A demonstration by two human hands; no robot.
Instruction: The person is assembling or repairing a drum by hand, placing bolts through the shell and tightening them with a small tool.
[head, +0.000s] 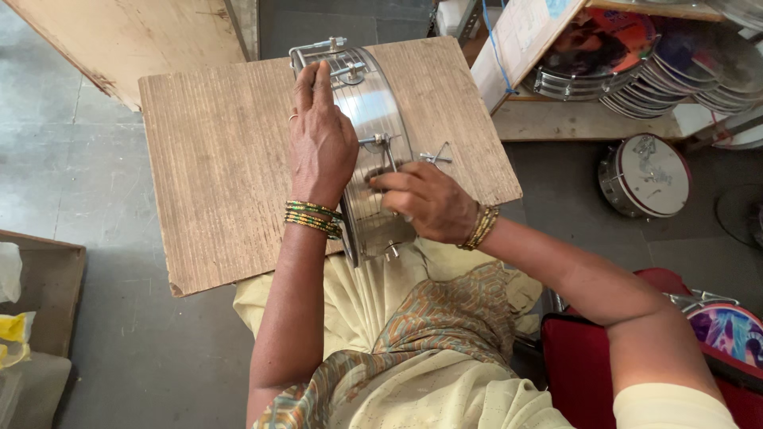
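Our right hand (425, 202) pinches a tension rod (387, 155) on the metal drum shell (373, 119), which stands on edge near the tabletop's (214, 175) near edge, its long axis running toward the far edge. Our left hand (320, 139) lies flat against its left face, steadying it; a loose wing key (437, 156) lies just right.

The round silver drum shell (373, 143) is ribbed, glossy metal with shiny steel lugs; the pale brown wooden board (214, 167) beneath looks matt, rough and grainy.
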